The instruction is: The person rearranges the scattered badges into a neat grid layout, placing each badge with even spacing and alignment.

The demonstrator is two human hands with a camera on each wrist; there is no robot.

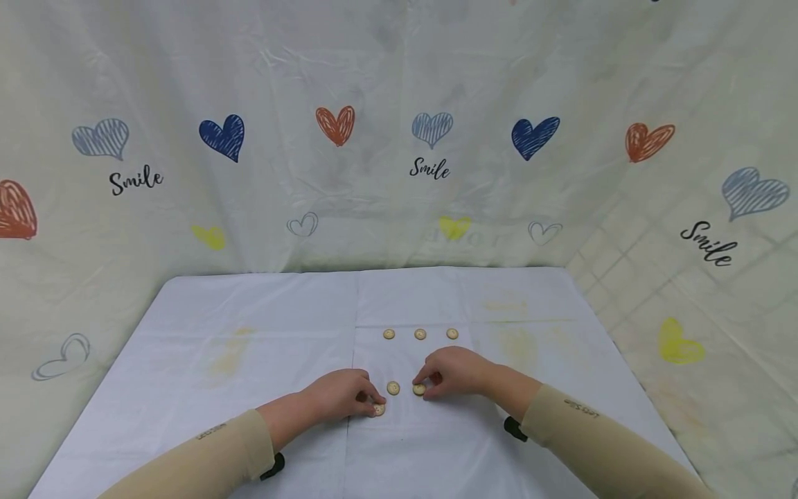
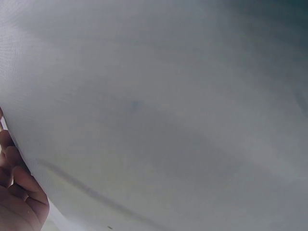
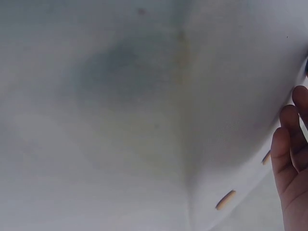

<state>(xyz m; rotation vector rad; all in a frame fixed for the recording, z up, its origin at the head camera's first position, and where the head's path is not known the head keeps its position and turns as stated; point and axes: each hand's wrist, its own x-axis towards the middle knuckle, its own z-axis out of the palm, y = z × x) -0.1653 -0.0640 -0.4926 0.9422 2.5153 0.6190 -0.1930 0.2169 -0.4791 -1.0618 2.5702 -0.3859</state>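
Observation:
My left hand (image 1: 337, 396) pinches a round tan button (image 1: 379, 410) by its edge at the white cloth, thumb and fingertips close together. To its right, my right hand (image 1: 458, 374) has thumb and forefinger at opposite edges of another tan button (image 1: 419, 390). Between the two hands a third button (image 1: 393, 388) lies flat. Curled fingers of the left hand (image 2: 21, 199) show at the lower left of the left wrist view, its button out of sight. At the right edge of the right wrist view is the right hand (image 3: 291, 159), with its own button hidden.
Beyond the hands three matching buttons lie in a row: a left one (image 1: 389, 334), a middle one (image 1: 420, 334) and a right one (image 1: 452, 334). White cloth (image 1: 187, 333) with yellowish stains covers the table. A curtain (image 1: 374, 55) printed with hearts hangs behind it.

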